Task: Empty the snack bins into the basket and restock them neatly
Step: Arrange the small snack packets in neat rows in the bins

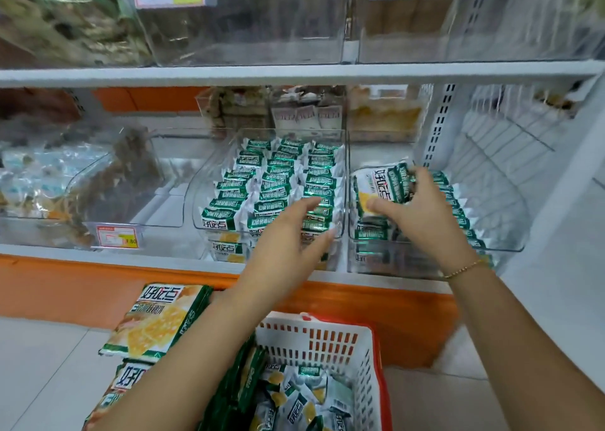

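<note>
Two clear snack bins sit side by side on the lower shelf. The middle bin (201, 201) holds tidy rows of green-and-white snack packets (281, 181). The right bin (504, 244) holds more of the same packets, standing on edge. My right hand (422, 214) grips a bunch of packets (379, 188) above the right bin, thumb on the front one. My left hand (288, 237) hovers with straight fingers over the front of the middle bin, holding nothing. Below, a white basket with a red rim (360, 358) contains loose packets (294, 404).
Large green-and-yellow snack bags (160, 319) lie on the floor left of the basket. Clear bins with dark snacks (124, 181) stand to the left, and an empty clear bin (242, 21) sits on the upper shelf. A white wire shelf (497, 155) is at right.
</note>
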Action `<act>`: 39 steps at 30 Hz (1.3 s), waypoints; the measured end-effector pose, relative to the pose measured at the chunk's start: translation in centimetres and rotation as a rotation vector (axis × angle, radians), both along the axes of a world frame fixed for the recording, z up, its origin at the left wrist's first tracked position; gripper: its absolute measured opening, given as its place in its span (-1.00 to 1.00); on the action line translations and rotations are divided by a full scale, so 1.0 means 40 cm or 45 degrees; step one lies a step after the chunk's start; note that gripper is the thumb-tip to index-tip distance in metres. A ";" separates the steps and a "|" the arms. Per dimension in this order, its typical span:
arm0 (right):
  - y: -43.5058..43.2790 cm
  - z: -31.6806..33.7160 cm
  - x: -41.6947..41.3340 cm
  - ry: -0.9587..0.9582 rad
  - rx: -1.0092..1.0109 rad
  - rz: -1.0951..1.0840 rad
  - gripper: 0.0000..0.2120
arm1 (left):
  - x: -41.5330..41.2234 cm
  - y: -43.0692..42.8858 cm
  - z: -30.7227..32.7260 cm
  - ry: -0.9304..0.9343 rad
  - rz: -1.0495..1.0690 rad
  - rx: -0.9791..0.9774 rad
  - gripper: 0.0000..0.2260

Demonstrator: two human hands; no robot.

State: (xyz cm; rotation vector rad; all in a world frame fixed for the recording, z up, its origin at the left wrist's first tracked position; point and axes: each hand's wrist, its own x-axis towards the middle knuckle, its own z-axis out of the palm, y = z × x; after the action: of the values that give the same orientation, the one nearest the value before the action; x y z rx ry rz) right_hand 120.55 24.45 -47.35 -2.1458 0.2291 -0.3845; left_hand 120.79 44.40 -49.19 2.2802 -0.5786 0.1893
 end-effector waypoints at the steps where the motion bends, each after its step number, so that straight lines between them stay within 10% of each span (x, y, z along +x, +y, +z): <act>1: -0.024 0.014 0.044 0.026 -0.034 -0.048 -0.27 | 0.010 0.003 -0.008 -0.116 0.004 0.163 -0.49; 7: -0.153 0.008 0.335 0.207 -0.430 -0.072 -0.28 | 0.033 0.000 -0.069 -0.259 -0.088 0.573 -0.38; 13: -0.144 0.010 0.478 0.372 -0.682 0.185 -0.16 | 0.047 0.003 -0.077 -0.215 -0.087 0.523 -0.39; 30: -0.152 -0.054 0.482 0.103 -0.839 0.226 -0.65 | 0.025 0.014 -0.067 -0.258 -0.090 0.505 -0.44; 39: -0.133 -0.072 0.461 0.192 -1.247 0.237 -0.33 | -0.012 0.045 -0.041 -0.190 -0.053 0.523 -0.42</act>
State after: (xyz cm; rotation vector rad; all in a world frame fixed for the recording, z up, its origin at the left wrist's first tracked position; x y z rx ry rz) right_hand 138.99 19.14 -50.23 -3.1326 -0.1145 -0.2401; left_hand 120.30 46.22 -50.85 2.6621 -0.8015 0.2393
